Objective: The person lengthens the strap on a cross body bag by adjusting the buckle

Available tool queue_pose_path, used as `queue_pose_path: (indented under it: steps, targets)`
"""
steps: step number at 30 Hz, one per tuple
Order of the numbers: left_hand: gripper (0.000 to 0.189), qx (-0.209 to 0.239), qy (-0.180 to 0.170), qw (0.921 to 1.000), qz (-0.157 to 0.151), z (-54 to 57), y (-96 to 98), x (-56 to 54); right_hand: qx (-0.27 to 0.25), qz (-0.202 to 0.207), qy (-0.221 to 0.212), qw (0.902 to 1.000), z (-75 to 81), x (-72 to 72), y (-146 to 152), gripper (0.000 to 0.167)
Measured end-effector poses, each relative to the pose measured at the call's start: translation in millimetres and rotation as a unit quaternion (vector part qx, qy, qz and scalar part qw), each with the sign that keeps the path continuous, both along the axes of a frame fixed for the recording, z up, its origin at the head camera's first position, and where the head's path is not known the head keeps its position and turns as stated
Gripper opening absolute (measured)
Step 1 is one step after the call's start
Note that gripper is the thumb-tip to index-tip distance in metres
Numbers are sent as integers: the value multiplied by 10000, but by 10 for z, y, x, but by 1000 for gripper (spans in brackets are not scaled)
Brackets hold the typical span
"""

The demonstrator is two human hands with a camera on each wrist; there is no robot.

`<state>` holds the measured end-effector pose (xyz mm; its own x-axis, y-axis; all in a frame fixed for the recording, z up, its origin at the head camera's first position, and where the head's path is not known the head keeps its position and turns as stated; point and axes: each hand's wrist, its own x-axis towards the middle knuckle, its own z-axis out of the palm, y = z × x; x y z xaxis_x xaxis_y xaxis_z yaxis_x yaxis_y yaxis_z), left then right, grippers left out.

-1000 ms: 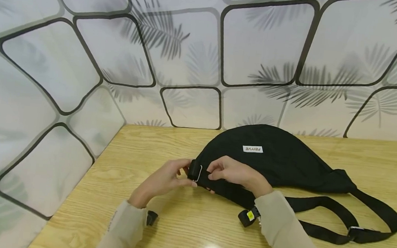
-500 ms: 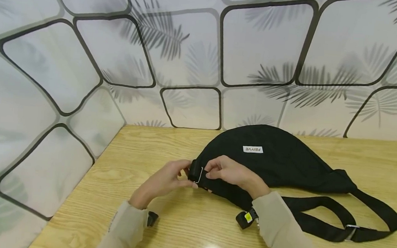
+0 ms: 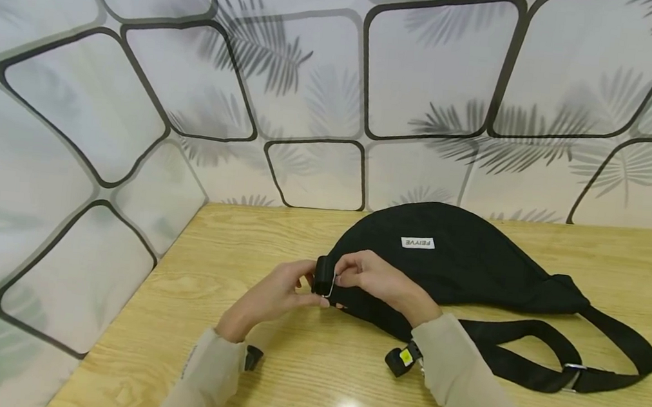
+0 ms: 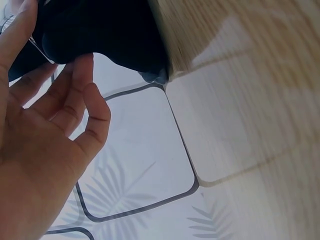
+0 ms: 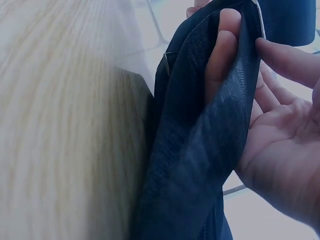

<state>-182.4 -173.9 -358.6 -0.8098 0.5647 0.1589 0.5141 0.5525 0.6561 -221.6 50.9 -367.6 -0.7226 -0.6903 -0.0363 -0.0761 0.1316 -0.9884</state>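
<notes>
A black waist bag (image 3: 460,267) with a small white label lies on the wooden table. At its left end is a metal strap buckle (image 3: 331,287) beside a black loop of webbing (image 3: 323,274). My left hand (image 3: 280,293) holds this loop from the left, thumb below; its fingers also reach the dark fabric (image 4: 100,30) in the left wrist view. My right hand (image 3: 380,282) pinches the strap at the buckle's right side. In the right wrist view, fingers of the right hand (image 5: 285,130) show behind the webbing strap (image 5: 205,145), and one fingertip meets the metal edge.
The bag's long strap (image 3: 543,378) loops across the table on the right, with a second metal slider (image 3: 573,377) on it. A patterned wall (image 3: 429,90) stands close behind the bag and along the left. The wooden tabletop (image 3: 299,382) extends in front.
My right hand has moved slightly left, up to the buckle. The black webbing loop has shifted slightly right and stands out more. The long strap and its slider on the right have shifted slightly left.
</notes>
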Motion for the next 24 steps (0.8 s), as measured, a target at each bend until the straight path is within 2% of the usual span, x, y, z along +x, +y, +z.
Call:
queue_pose_path:
  steps: [9,15,19,21,24]
  targets:
    - [32,131,69,9998,-95,-16,-3,-13,-297,-267,96,9992,-4,-13,-25,7]
    - [22,180,-30,9997,148,-26,-2,-42,-305,-449,59,9985,19,-33,-12,14]
    - [22,220,-21,9993,314,-15,-5,-45,-309,-199,364,9987,72,-13,-12,32]
    - [21,224,-17,9993,289,-15,-5,-51,-217,-37,660,9976,98,15,-25,39]
    - [19,171,46,9996,200,-28,-6,-63,165,-34,1256,9919,119,67,-56,48]
